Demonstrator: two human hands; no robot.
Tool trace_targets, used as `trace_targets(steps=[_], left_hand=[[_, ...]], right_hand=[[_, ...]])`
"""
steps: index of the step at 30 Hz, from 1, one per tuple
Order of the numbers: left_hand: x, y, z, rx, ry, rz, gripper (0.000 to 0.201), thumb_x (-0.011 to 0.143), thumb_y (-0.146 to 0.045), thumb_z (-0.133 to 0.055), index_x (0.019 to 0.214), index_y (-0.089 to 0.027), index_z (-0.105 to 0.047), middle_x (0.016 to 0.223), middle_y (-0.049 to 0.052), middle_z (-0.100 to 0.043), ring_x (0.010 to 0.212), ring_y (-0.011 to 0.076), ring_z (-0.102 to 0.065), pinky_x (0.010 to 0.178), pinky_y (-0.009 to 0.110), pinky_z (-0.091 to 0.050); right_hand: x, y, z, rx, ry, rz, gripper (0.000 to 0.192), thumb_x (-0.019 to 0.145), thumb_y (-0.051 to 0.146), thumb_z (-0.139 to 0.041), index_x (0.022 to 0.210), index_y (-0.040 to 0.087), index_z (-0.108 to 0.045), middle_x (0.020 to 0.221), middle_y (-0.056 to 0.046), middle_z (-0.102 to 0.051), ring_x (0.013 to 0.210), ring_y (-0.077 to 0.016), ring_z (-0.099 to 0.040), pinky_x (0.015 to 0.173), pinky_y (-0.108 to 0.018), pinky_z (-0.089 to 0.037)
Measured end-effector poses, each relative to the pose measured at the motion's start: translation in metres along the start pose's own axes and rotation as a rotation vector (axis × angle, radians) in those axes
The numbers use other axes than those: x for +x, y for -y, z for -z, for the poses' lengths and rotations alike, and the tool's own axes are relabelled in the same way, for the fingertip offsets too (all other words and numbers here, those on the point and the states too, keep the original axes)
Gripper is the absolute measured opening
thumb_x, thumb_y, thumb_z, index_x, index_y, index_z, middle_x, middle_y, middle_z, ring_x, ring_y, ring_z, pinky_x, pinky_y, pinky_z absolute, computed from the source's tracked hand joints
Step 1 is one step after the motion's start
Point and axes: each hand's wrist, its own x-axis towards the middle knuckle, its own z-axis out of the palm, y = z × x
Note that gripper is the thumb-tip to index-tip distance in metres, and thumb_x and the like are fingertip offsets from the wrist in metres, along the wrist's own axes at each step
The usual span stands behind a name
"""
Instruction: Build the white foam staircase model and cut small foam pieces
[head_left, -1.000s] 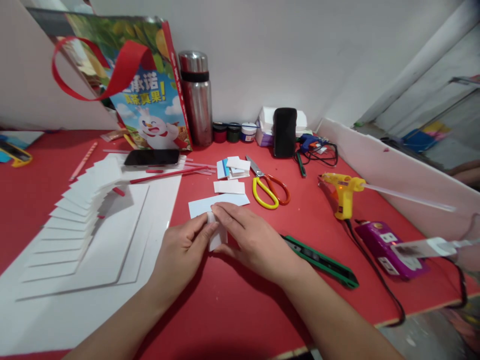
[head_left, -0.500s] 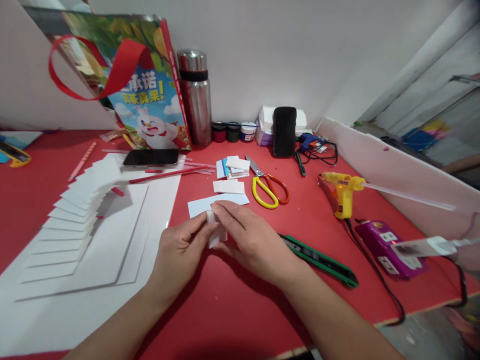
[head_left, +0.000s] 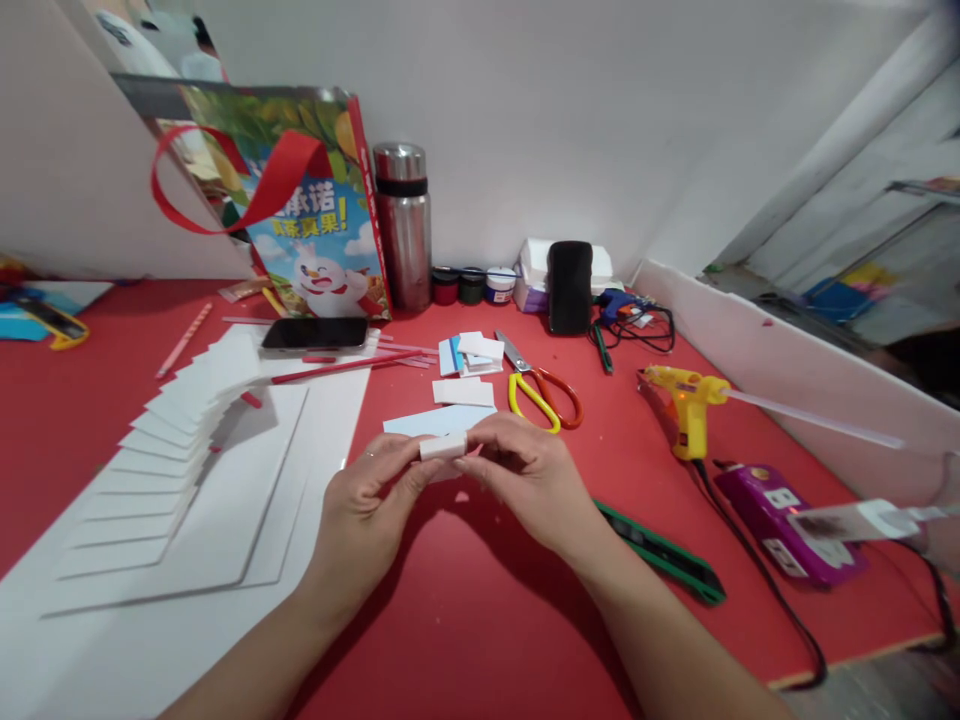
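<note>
You've got the small white foam piece [head_left: 443,446] pinched between left hand [head_left: 367,505] and right hand [head_left: 529,480] — unglued yet, glue gun [head_left: 686,395] idle at 3 o'clock

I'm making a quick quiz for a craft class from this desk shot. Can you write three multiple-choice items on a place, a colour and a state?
1. Where do the scissors lie?
A. between the white pieces and the glue gun
B. on the phone
C. inside the bag

2. What colour is the glue gun?
A. blue
B. yellow
C. black

3. How is the small white strip held?
A. lying flat, untouched
B. in the left hand alone
C. pinched between both hands, off the table

Answers: 1 A, they rest on the red table there; 2 B, its body is yellow; 3 C, left hand and right hand grip its ends.
</note>
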Motion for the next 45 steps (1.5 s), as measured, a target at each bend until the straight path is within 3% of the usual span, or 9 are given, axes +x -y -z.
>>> trace_targets(steps=[3, 8, 11, 15, 20, 25, 31, 40, 45], left_hand=[[0.001, 0.0, 0.001, 0.0, 0.018, -0.041, 0.021, 0.097, -0.029, -0.062, 0.11, -0.029, -0.078, 0.103, 0.001, -0.073, 0.1, 0.018, -0.065, 0.09, 0.027, -0.046], [0.002, 0.004, 0.002, -0.07, 0.023, 0.013, 0.016, 0.094, -0.031, -0.066, 0.102, -0.028, -0.08, 0.104, 0.001, -0.073, 0.097, 0.0174, -0.065, 0.087, 0.025, -0.047], [0.004, 0.005, 0.003, -0.113, 0.047, 0.045, 0.012, 0.092, -0.031, -0.07, 0.097, -0.027, -0.08, 0.098, 0.0, -0.071, 0.091, 0.0155, -0.064, 0.08, 0.023, -0.048], [0.004, 0.006, 0.004, -0.353, 0.151, 0.139, 0.017, 0.094, -0.034, -0.067, 0.102, -0.024, -0.078, 0.085, 0.001, -0.068, 0.078, 0.0125, -0.064, 0.071, 0.022, -0.05], [-0.001, 0.003, -0.003, -0.8, 0.293, 0.335, 0.022, 0.098, -0.035, -0.061, 0.113, -0.021, -0.068, 0.062, -0.002, -0.063, 0.05, 0.0091, -0.058, 0.048, 0.018, -0.048], [-0.003, -0.002, -0.007, -0.882, 0.292, 0.401, 0.014, 0.096, -0.029, -0.065, 0.107, -0.022, -0.059, 0.074, -0.004, -0.065, 0.046, 0.0068, -0.059, 0.039, 0.015, -0.049], [-0.002, 0.0, -0.007, -0.894, 0.31, 0.398, 0.013, 0.097, -0.028, -0.063, 0.103, -0.022, -0.055, 0.08, -0.004, -0.063, 0.046, 0.0058, -0.059, 0.037, 0.014, -0.049], [-0.001, 0.005, -0.007, -0.819, 0.314, 0.368, 0.015, 0.097, -0.032, -0.062, 0.102, -0.021, -0.053, 0.08, -0.003, -0.061, 0.05, 0.0058, -0.057, 0.042, 0.015, -0.045], [0.003, 0.009, -0.006, -0.695, 0.253, 0.363, 0.016, 0.098, -0.034, -0.062, 0.104, -0.02, -0.057, 0.071, -0.004, -0.06, 0.054, 0.0064, -0.052, 0.051, 0.017, -0.044]], right_hand=[[0.002, 0.0, 0.0, 0.014, -0.003, 0.049, 0.008, 0.086, 0.015, -0.069, 0.087, 0.021, -0.073, 0.083, -0.001, -0.067, 0.078, -0.0152, -0.061, 0.069, -0.027, -0.047], [0.003, 0.001, 0.004, 0.013, 0.01, 0.052, 0.007, 0.084, 0.015, -0.069, 0.082, 0.021, -0.071, 0.081, -0.001, -0.066, 0.077, -0.0149, -0.059, 0.069, -0.028, -0.046], [0.002, 0.001, 0.006, 0.125, 0.067, -0.134, 0.006, 0.083, 0.025, -0.072, 0.08, 0.02, -0.07, 0.077, 0.0, -0.064, 0.065, -0.0126, -0.056, 0.059, -0.026, -0.043], [0.002, -0.002, 0.011, 0.485, 0.184, -0.48, 0.026, 0.077, 0.04, -0.08, 0.084, 0.017, -0.069, 0.061, 0.003, -0.059, 0.049, -0.0085, -0.047, 0.047, -0.022, -0.035], [0.005, -0.004, 0.018, 0.785, 0.287, -0.625, 0.032, 0.07, 0.037, -0.088, 0.078, 0.012, -0.068, 0.057, 0.005, -0.053, 0.049, -0.0041, -0.039, 0.045, -0.018, -0.025], [0.004, -0.005, 0.015, 0.854, 0.379, -0.652, 0.03, 0.073, 0.035, -0.087, 0.076, 0.012, -0.068, 0.057, 0.005, -0.053, 0.05, -0.0043, -0.039, 0.045, -0.018, -0.025], [0.003, -0.005, 0.012, 0.858, 0.383, -0.664, 0.027, 0.074, 0.033, -0.086, 0.08, 0.012, -0.071, 0.054, 0.004, -0.056, 0.048, -0.0052, -0.043, 0.044, -0.018, -0.029], [0.002, -0.006, 0.009, 0.787, 0.325, -0.637, 0.029, 0.073, 0.036, -0.086, 0.079, 0.012, -0.07, 0.053, 0.005, -0.056, 0.046, -0.0046, -0.043, 0.044, -0.018, -0.031], [0.002, -0.005, 0.009, 0.654, 0.167, -0.596, 0.037, 0.067, 0.041, -0.089, 0.079, 0.012, -0.07, 0.059, 0.004, -0.059, 0.048, -0.0057, -0.047, 0.044, -0.019, -0.034]])
